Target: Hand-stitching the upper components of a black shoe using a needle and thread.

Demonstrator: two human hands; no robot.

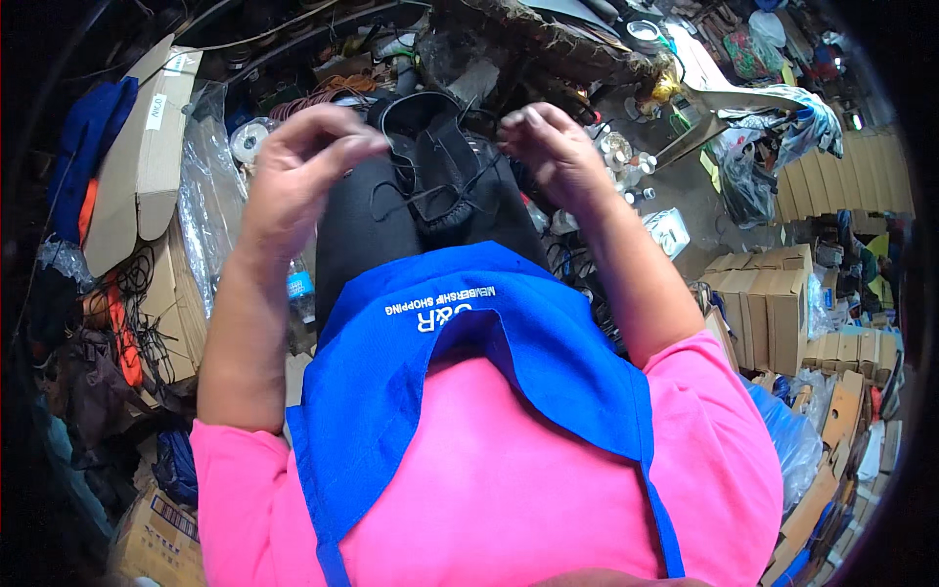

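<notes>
A black lace-up shoe is between my thighs, its toe pointing toward me and its opening on the far side. Thin black laces loop loosely over its front and sides. My left hand is raised left of the shoe, thumb and fingertips brought together. To the right, my right hand is also raised with its fingers curled in. Dark cord stretches from the shoe toward the right fingertips; what either pinch holds is too fine to make out. Neither hand touches the shoe body.
A blue apron covers my lap over black trousers. Flattened cardboard and clear plastic sheeting stand at the left. Cardboard boxes are stacked at the right. Small white bottles and a roll of tape lie among clutter ahead.
</notes>
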